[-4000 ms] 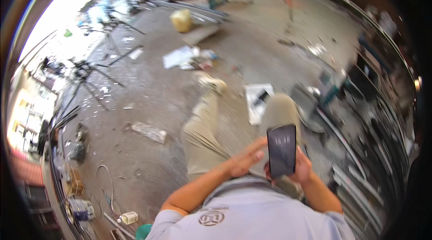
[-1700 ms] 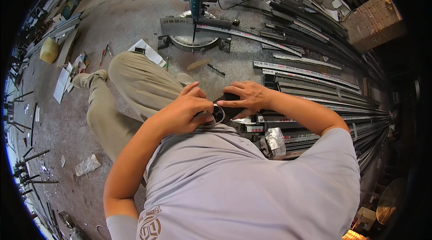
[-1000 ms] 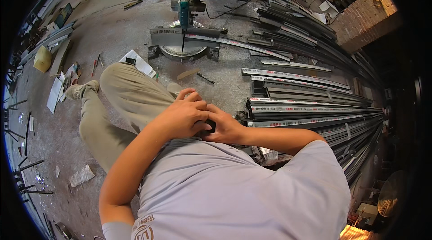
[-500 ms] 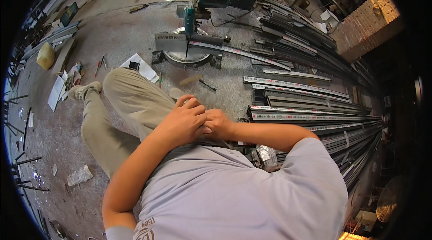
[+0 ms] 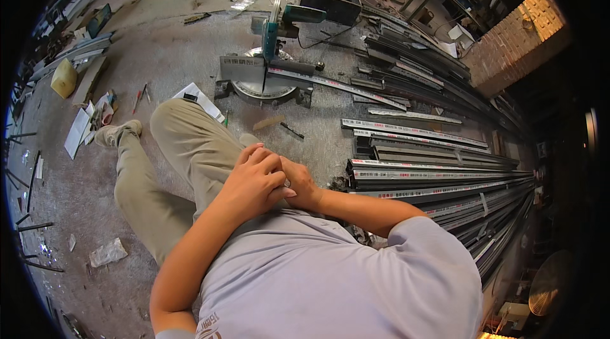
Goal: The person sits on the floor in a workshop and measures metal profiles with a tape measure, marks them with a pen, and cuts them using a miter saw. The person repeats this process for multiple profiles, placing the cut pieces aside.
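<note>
We see the left hand [image 5: 250, 181] curled over the right hand [image 5: 301, 181], perhaps for support; whether fingers [image 5: 269, 164] grip anything (palms hidden) we can't tell. Long profiles [image 5: 432, 175] lie right of them.

Arms [image 5: 200, 244] bent inward, left hand [image 5: 250, 185] lapped over right hand [image 5: 301, 184], fingers [image 5: 269, 164] curled (palms hidden)

Red and black print runs along white labels [image 5: 438, 175] on the bars [image 5: 438, 184]; dark characters mark the saw fence [image 5: 243, 72]; a brown print [image 5: 208, 325], partly cut off, is on the shirt [image 5: 343, 275].
</note>
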`<state>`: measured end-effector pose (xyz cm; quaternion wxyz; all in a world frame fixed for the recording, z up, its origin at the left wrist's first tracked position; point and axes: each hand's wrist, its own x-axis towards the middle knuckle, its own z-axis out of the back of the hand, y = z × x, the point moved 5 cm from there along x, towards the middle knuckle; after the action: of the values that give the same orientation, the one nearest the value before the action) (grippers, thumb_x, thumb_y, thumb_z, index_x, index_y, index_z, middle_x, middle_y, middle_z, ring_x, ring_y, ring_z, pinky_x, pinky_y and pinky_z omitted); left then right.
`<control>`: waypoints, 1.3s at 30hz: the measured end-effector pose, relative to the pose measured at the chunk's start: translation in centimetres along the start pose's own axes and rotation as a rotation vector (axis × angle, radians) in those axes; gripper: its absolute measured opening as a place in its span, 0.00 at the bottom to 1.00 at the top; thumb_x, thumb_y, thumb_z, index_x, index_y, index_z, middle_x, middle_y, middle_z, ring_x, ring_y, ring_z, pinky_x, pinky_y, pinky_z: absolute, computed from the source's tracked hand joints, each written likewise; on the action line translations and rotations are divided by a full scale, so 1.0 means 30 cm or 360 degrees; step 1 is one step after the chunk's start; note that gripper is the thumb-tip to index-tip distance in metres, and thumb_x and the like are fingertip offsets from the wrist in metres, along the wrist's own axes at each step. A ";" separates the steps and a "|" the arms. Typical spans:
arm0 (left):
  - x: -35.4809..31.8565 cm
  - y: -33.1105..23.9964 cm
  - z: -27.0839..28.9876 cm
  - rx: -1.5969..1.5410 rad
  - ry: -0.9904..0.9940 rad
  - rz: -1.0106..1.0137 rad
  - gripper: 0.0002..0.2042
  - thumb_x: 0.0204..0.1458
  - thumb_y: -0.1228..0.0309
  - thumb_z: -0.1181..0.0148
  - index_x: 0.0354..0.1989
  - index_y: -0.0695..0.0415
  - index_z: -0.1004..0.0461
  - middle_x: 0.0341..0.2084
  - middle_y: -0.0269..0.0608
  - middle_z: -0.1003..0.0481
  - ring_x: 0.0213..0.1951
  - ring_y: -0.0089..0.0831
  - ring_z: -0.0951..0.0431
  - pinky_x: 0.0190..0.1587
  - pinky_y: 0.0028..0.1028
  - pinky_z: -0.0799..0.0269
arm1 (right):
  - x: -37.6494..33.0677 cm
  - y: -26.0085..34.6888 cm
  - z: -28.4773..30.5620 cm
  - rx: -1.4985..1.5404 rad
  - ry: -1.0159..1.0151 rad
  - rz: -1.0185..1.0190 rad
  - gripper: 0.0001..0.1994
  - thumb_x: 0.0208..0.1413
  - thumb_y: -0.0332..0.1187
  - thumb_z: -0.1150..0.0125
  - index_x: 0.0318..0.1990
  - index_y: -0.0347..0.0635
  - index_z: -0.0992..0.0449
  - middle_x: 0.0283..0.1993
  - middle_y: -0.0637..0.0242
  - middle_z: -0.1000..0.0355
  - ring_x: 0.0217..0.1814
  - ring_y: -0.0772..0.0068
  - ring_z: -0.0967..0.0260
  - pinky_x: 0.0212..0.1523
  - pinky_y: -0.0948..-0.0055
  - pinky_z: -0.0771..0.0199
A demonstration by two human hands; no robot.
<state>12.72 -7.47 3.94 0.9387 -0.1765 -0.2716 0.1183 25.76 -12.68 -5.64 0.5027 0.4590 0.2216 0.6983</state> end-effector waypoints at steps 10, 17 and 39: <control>-0.058 0.260 -0.051 0.0483 0.0101 0.0605 0.12 0.57 0.60 0.34 0.34 0.56 0.18 0.36 0.43 0.22 0.45 0.45 0.23 0.60 0.43 0.32 | 0.033 -0.152 0.031 0.1212 0.0869 -0.0676 0.17 0.64 0.28 0.34 0.59 0.36 0.23 0.58 0.67 0.28 0.59 0.76 0.31 0.61 0.73 0.30; -0.078 0.283 -0.054 0.0384 0.0464 0.0811 0.14 0.59 0.55 0.37 0.36 0.53 0.15 0.41 0.43 0.19 0.52 0.43 0.23 0.70 0.46 0.41 | -0.001 -0.244 0.006 0.1185 0.1002 -0.1138 0.12 0.66 0.30 0.34 0.53 0.34 0.21 0.52 0.68 0.22 0.54 0.78 0.27 0.59 0.74 0.27; -0.051 0.286 -0.052 0.0269 0.0889 0.0955 0.15 0.56 0.53 0.35 0.41 0.49 0.13 0.48 0.40 0.20 0.60 0.43 0.27 0.74 0.50 0.48 | 0.039 -0.155 -0.007 0.1130 0.1147 -0.0816 0.08 0.66 0.28 0.36 0.48 0.37 0.25 0.47 0.73 0.30 0.49 0.83 0.34 0.54 0.78 0.31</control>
<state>11.23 -0.58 -1.41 0.9113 -0.1954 0.0676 0.3561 27.80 -9.75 -8.85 0.3636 0.2641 0.7048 0.5489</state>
